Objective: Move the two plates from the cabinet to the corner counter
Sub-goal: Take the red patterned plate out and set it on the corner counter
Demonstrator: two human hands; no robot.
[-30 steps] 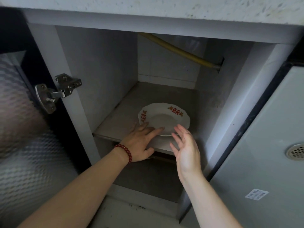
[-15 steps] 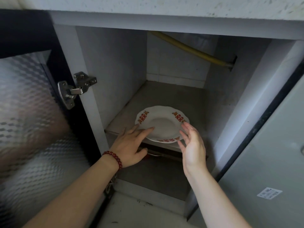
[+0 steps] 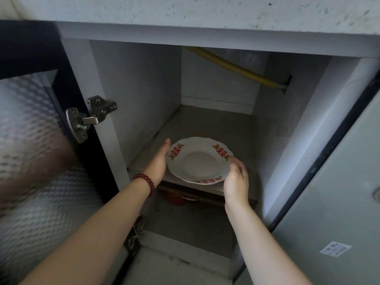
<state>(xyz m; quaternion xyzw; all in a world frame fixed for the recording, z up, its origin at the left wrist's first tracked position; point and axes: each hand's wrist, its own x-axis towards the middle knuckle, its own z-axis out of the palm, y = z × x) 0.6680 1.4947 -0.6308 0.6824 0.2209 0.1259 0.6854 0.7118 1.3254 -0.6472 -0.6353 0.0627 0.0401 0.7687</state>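
A white plate [image 3: 200, 161] with red and orange marks on its scalloped rim sits at the front edge of the cabinet shelf [image 3: 207, 124], tilted toward me and overhanging the edge. My left hand [image 3: 158, 163], with a red bead bracelet at the wrist, presses edge-on against the plate's left rim. My right hand [image 3: 236, 182] cups the rim at the lower right. I cannot tell whether a second plate lies under this one.
The cabinet door [image 3: 30, 161] with patterned glass stands open at the left, its metal hinge [image 3: 90, 118] sticking out. A yellow hose [image 3: 232, 68] crosses the back. Something red [image 3: 174, 199] sits below the shelf. A grey door [image 3: 339, 202] is at the right.
Both hands have closed in from the plate's near side onto its left and right rims. The plate has tipped toward me and come forward over the shelf edge.
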